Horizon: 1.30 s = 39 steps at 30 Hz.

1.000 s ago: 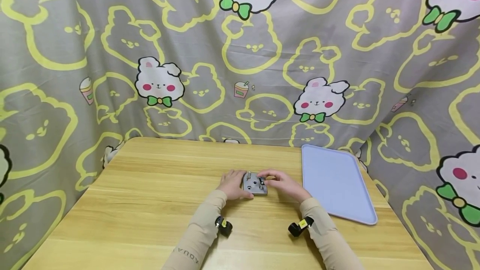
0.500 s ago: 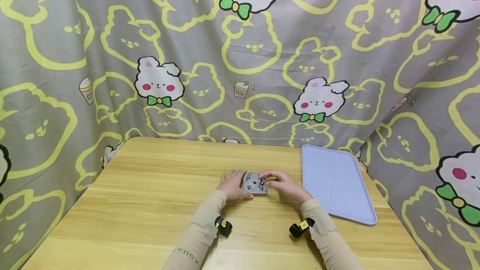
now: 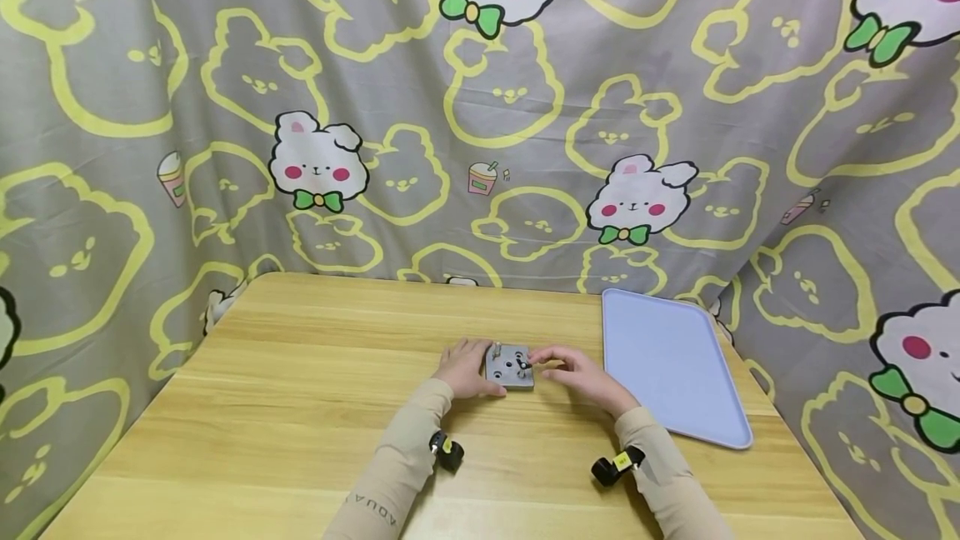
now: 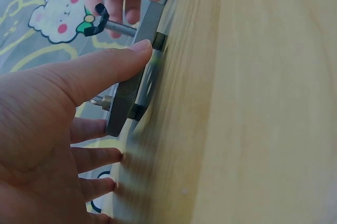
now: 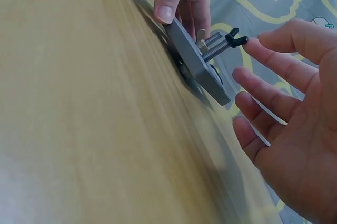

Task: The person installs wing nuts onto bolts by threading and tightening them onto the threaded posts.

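Observation:
A grey metal plate (image 3: 504, 382) with round holes lies on the table, on short feet in the left wrist view. My left hand (image 3: 465, 370) grips its left side, with the thumb (image 4: 121, 66) against the near edge. A black-winged screw (image 5: 235, 38) stands up from the plate's right part, its threaded shaft showing. Beside the plate, my right hand (image 3: 585, 378) has loosely bent, spread fingers; in the right wrist view, one fingertip (image 5: 251, 44) is at a wing of the screw. A smaller silver screw (image 4: 100, 101) stands toward the plate's left side.
A pale blue tray (image 3: 671, 365) lies on the right side of the wooden table (image 3: 300, 373). Behind the table hangs a grey patterned curtain (image 3: 420, 107). Each wrist wears a small black camera on a strap.
My right hand has shifted slightly right, and its fingers have moved back from over the plate. The black wings have turned between frames. My left hand keeps its hold.

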Each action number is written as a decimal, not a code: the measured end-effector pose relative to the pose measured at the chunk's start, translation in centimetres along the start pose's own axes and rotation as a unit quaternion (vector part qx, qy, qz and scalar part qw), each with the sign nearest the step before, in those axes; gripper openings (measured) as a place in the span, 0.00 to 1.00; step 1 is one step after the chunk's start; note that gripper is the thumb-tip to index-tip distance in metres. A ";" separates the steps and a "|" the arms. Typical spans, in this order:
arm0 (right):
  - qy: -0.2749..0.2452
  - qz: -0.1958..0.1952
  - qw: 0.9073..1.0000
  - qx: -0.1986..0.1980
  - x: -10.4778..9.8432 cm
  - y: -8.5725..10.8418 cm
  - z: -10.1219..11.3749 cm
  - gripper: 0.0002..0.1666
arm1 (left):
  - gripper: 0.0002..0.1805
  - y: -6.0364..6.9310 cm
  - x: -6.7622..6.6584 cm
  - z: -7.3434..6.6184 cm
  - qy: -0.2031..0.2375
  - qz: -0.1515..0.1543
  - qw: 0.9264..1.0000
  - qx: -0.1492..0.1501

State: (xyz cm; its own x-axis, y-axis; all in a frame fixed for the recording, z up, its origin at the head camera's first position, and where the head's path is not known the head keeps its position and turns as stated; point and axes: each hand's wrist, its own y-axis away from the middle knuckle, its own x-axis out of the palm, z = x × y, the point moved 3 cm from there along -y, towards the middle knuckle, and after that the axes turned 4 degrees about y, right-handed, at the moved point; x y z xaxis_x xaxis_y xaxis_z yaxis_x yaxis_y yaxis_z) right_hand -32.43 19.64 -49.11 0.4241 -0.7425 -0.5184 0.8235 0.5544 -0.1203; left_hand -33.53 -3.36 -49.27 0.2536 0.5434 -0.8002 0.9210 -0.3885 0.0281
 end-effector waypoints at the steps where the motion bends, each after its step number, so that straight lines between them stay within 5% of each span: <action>1: -0.002 0.001 1.000 -0.002 0.0 0.1 0.1 0.16 | 0.52 0.0 0.0 0.0 -0.001 -0.001 1.000 0.001; 11: 0.017 -0.038 0.999 0.027 0.3 -1.0 0.2 0.18 | 0.52 0.0 -0.1 0.0 0.005 0.000 1.000 0.003; 22: 0.032 -0.003 0.999 0.005 0.9 -2.0 0.7 0.18 | 0.51 0.2 -0.2 -0.1 0.008 0.007 1.000 0.002; 39: -0.001 -0.019 1.000 0.003 0.2 -0.6 0.0 0.14 | 0.51 0.1 -0.2 -0.2 0.007 0.001 1.000 0.004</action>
State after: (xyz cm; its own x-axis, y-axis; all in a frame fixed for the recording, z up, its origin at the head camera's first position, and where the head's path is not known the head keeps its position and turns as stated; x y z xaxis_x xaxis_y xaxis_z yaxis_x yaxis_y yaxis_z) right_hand -32.86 19.18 -49.14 0.3930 -0.7636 -0.5123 0.8416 0.5232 -0.1342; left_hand -33.42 -3.39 -49.02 0.2597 0.5532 -0.7915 0.9184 -0.3948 0.0254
